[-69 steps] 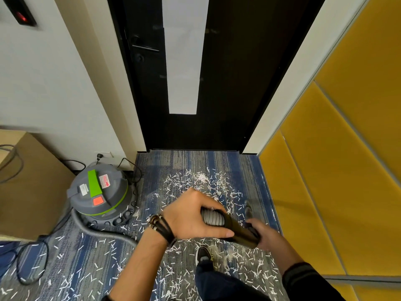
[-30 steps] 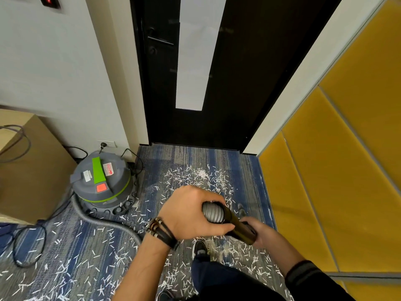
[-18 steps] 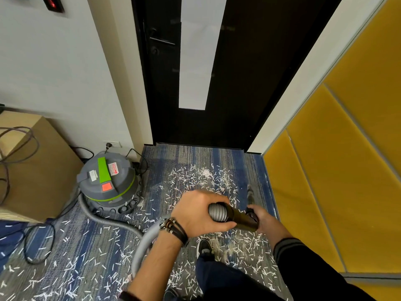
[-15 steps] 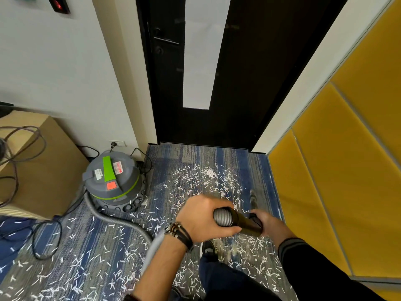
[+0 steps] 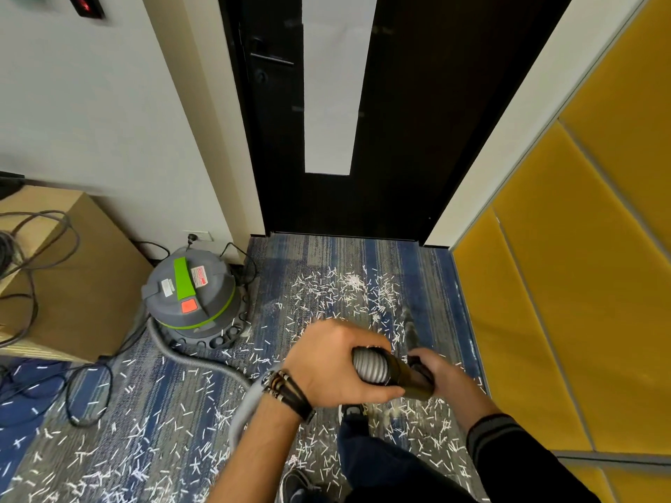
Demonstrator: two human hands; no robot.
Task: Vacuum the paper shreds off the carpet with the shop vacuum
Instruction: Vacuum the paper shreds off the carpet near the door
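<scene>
left hand grips ribbed grey hose, right hand grips dark tube
sweep slowly, low over white paper shreds.

The carpet ahead is closed off by the black door and hemmed on the right by yellow wall panels. The left side is taken up by the shop vacuum, its hose laid across the floor, and loose cables.

I see black door ahead, white strip down its middle; yellow panels on right wall; wooden cabinet at left, dark cables draped over it
</scene>
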